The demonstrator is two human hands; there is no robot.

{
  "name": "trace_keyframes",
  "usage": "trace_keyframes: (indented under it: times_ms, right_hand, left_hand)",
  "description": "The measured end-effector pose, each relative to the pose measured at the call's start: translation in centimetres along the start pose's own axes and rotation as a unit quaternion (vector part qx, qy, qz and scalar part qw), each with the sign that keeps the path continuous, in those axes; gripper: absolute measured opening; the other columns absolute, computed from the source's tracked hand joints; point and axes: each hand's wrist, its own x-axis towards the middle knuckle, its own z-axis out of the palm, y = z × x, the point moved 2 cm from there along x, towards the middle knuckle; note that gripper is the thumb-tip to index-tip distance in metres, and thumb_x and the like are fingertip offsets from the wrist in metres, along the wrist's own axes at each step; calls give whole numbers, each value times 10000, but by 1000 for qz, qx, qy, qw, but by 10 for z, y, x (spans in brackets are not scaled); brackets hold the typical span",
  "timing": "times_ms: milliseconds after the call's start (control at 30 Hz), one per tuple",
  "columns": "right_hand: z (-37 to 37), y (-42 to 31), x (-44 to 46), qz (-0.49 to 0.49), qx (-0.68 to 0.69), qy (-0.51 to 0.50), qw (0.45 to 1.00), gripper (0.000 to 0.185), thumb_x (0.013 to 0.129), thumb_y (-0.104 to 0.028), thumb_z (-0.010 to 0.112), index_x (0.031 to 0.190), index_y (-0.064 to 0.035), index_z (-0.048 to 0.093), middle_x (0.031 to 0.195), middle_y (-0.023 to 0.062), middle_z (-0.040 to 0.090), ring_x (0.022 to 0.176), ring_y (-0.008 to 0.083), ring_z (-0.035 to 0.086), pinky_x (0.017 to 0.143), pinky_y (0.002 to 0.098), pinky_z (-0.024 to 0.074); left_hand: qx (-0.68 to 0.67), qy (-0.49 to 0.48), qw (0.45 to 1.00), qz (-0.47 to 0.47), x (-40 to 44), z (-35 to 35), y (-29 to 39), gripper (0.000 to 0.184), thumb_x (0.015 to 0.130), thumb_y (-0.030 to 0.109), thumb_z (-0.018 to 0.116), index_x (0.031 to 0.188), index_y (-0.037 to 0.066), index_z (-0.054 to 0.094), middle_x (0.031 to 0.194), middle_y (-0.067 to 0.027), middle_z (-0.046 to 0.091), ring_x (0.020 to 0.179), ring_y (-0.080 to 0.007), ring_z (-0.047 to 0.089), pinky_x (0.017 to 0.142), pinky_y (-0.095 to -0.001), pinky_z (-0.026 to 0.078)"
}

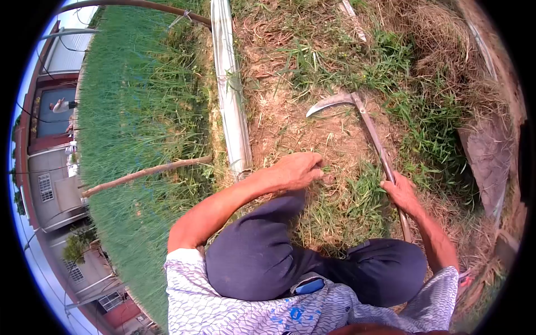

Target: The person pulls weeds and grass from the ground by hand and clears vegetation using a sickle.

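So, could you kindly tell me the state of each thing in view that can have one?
Right hand, closed around the sickle
Sickle, held by its shaft, blade pointing toward the picture's left
Left hand, fingers curled, apart from the sickle; whether it holds anything is unclear
Trousers, bent at both knees
Soil, partly bare, partly grassy
Crop, green, densely grown
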Motion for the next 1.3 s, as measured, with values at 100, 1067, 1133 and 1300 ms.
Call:
trace_keyframes:
  times_ms: [100, 1067, 1133, 1300]
  right_hand:
    - [12, 19, -1, 25, 47, -8, 999, 217, 851, -240, 591, 911, -42, 529, 702, 31, 512, 596, 143, 502, 519, 322, 418]
    - [94, 13, -29, 88, 2, 167, 982, 245, 826, -196, 638, 982, -17, 577, 783, 101, 555, 717, 219, 518, 688, 376, 456]
    - [92, -12, -38, 91, 11, 182, 979, 281, 839, -242, 629, 994, -14, 574, 785, 107, 555, 718, 224, 523, 683, 380, 455]
    - [103, -11, -53, 133, 7, 175, 975, 316, 850, -296, 615, 960, -5, 554, 760, 102, 540, 712, 230, 525, 673, 391, 453]
  left_hand:
    - [-27, 100, 993, -60, 14, -18, -77, 388, 935, 288, 578, 1179, -13, 579, 1138, -220, 638, 1085, -354, 607, 937, -423, 474]
    - [374, 391, 840, -47, 81, -167, -229, 151, 820, 57, 584, 948, 15, 518, 956, -187, 578, 696, -298, 681, 533, -397, 546]
    - [409, 376, 823, -118, 79, -183, -247, 170, 799, 60, 602, 944, 1, 538, 956, -188, 577, 680, -308, 679, 561, -382, 561]
    - [415, 212, 877, -114, 96, -195, -276, 123, 809, 157, 616, 825, 42, 657, 817, -155, 648, 705, -299, 680, 574, -403, 567]
